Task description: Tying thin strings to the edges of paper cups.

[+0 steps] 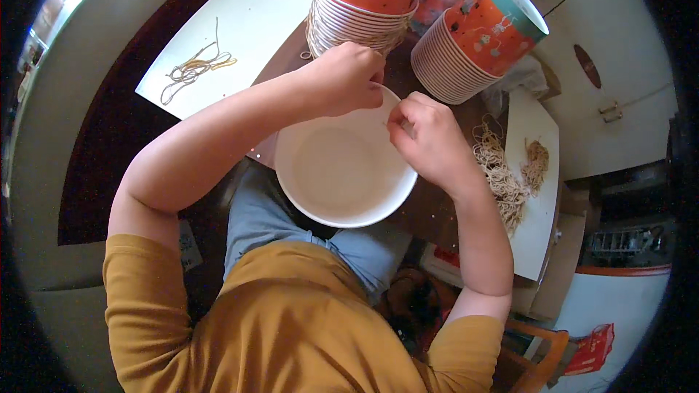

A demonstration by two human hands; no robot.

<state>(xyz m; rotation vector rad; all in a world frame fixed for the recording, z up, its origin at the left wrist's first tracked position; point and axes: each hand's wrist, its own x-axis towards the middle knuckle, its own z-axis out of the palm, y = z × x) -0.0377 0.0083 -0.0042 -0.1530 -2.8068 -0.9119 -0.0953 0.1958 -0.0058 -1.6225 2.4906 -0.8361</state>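
Observation:
A large white paper bucket (328, 178) tilts over my lap, its open mouth facing me and its pale inside showing. My left hand (353, 80) is closed at the far rim, thumb and fingers pinched there. To its right, my right hand (431, 135) has its fingers curled together at the bucket's right rim. Whatever lies between those right fingertips is hidden or too small to make out. Behind my hands rises a stack of nested orange-printed paper buckets (368, 0), with cord around its lower rims.
A second, tilted bucket stack (473, 40) lies farther right. Loose cords (195, 69) rest on the white left table leaf (247, 7). Piles of beige cord (502, 178) lie on the right leaf (539, 244). An orange-brown chair (542, 360) stands at lower right.

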